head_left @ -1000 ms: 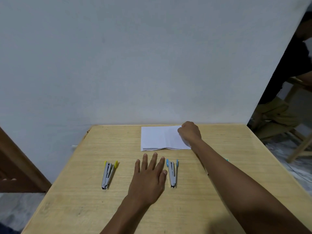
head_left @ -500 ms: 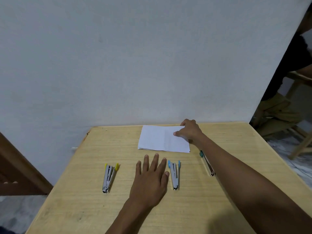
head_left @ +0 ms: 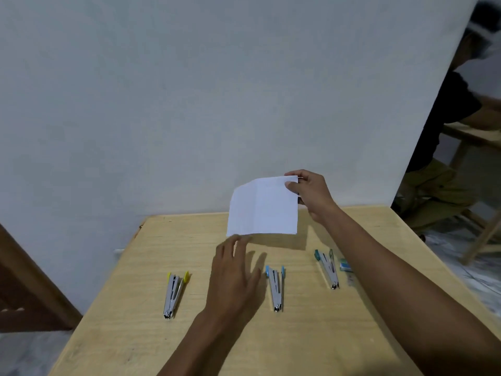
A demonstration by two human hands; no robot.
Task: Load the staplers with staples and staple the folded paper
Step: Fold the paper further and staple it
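Observation:
The folded white paper hangs in the air above the far part of the wooden table. My right hand pinches its top right corner. My left hand is lifted over the table with straight fingers, and its fingertips reach the paper's lower left corner. Three opened staplers lie on the table: a yellow-tipped stapler at the left, a blue-tipped stapler in the middle just right of my left hand, and a green-tipped stapler at the right. A small green staple box sits beside the green one.
A white wall rises right behind the table's far edge. A brown wooden piece stands at the lower left. At the right a seated person and another wooden table are partly in view.
My right hand has lifted the paper off the table and holds it upright. My left hand has risen from the table and moved forward to the paper's lower corner.

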